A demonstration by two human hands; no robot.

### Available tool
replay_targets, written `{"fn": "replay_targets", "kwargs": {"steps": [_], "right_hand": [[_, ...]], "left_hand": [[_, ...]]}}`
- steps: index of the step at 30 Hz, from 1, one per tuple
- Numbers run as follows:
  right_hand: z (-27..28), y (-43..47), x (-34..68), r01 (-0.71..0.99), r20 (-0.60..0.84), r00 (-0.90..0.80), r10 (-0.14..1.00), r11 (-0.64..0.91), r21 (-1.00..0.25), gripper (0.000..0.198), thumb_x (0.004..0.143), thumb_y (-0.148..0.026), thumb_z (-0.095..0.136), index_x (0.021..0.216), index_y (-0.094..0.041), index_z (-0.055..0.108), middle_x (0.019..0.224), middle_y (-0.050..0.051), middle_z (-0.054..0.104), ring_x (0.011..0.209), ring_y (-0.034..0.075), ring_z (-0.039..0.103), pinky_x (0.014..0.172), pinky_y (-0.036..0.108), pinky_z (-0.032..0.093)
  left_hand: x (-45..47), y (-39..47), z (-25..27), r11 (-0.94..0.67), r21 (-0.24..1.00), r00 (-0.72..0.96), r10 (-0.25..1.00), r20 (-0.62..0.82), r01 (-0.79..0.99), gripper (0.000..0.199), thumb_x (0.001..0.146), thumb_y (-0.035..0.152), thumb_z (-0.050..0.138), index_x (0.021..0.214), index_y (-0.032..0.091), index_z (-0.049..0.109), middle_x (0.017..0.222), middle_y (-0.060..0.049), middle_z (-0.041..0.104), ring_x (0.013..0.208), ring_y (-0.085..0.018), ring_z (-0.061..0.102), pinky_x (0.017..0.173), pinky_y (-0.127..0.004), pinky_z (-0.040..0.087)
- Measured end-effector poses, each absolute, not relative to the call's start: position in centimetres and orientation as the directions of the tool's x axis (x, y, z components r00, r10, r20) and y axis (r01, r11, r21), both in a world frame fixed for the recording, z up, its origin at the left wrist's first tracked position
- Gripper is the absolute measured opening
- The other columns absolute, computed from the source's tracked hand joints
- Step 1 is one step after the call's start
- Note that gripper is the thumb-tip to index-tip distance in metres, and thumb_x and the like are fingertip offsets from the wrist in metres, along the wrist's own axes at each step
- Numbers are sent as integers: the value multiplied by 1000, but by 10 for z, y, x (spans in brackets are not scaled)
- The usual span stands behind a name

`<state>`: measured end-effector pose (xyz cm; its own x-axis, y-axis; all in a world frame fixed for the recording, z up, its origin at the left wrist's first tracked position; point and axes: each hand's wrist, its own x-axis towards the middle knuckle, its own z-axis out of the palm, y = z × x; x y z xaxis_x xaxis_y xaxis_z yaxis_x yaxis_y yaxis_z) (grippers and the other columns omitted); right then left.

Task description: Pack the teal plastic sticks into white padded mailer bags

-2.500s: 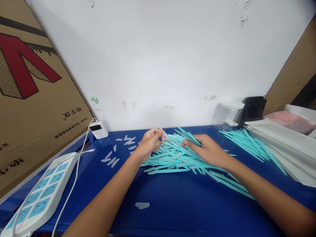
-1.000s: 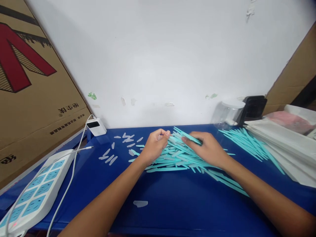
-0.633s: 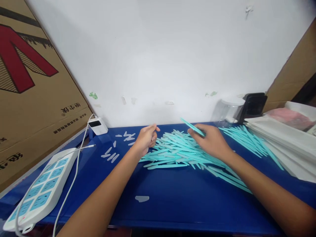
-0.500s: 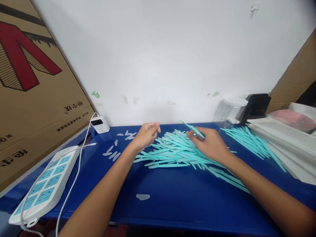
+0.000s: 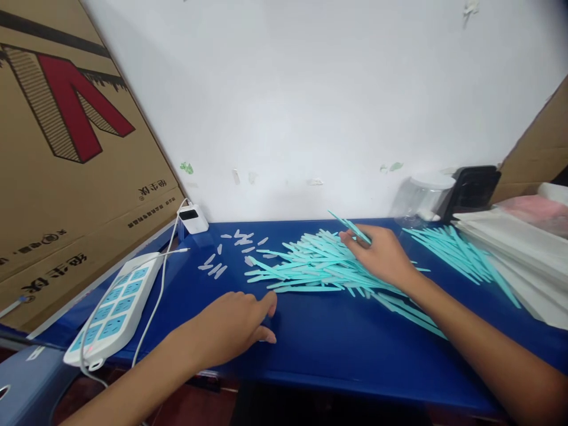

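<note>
My right hand (image 5: 377, 251) is closed on a few slim teal sticks (image 5: 348, 226), shaped like eyebrow razors, pointing up and left. It is over the right part of a loose pile of similar teal sticks (image 5: 310, 266), some with pale, whitish sections. Near the table's front edge, my left hand (image 5: 235, 322) is low over the blue top, thumb and forefinger apart, the other fingers curled and partly hidden. Nothing shows between its fingertips. Left of the pile lie several small translucent plastic pieces (image 5: 217, 271). To the right is a second, neater bunch of teal sticks (image 5: 457, 254).
On the left, a white power strip (image 5: 119, 307) with a cable lies beside a large cardboard box (image 5: 89, 195). A small white device (image 5: 194, 219) stands by the wall. At the back right are a clear tub (image 5: 430, 192), a black stand (image 5: 473, 189) and white trays (image 5: 519, 254).
My left hand has come down from the pile's left side toward the front edge and its fingers have parted. The lone translucent piece there is out of sight. More pieces show at the back left.
</note>
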<state>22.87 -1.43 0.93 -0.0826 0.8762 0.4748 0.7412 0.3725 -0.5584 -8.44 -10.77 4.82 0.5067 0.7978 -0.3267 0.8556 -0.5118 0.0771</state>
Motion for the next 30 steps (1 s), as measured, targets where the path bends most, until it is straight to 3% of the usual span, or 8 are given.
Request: {"fn": "replay_targets", "kwargs": {"steps": [3,6,14,23,28,30], "right_hand": [[8,-13,230,731,486,-88,870,388,-561,45,97,-54,52,77,-18,70,64,4,62,60,18,52,56,29,36],[8,-13,231,721,493,-86,866,395,-569,45,97,-54,53,78,-17,71,64,4,62,60,18,52,57,29,36],[9,-13,232,726,480,-93,872,389,-567,43,97,-51,53,75,-17,67,64,2,60,60,16,47,57,29,32],[9,-15,229,731,474,-125,872,404,-550,42,98,-50,52,69,-20,57,61,-1,50,59,14,41,58,28,31],[11,-17,228,735,482,-143,864,419,-534,44,98,-50,52,65,-21,47,57,-3,43,56,13,37,57,28,30],[12,-18,227,735,479,-153,864,423,-529,45,99,-51,51,65,-22,45,56,-3,42,56,14,37,57,29,30]], "left_hand": [[-81,-110,43,-527,61,513,782,-355,847,25,100,45,60,112,24,64,85,-5,72,77,-30,68,64,-32,33],[-80,-108,36,-533,123,539,767,-348,837,25,104,46,53,104,24,64,84,-5,71,75,-28,67,64,-32,33],[-100,-96,36,-450,306,524,819,-233,839,33,106,53,42,117,25,56,78,-1,65,78,-24,61,67,-30,34],[-97,-108,34,-498,123,508,796,-330,859,27,106,47,44,112,24,58,81,-3,68,75,-26,65,66,-31,36],[-94,-103,27,-526,89,528,802,-280,846,32,109,43,34,108,20,56,79,-5,68,69,-25,64,64,-33,35],[-92,-95,28,-524,131,539,812,-224,842,33,109,42,31,109,19,54,81,-6,67,69,-24,62,64,-32,35]]}}
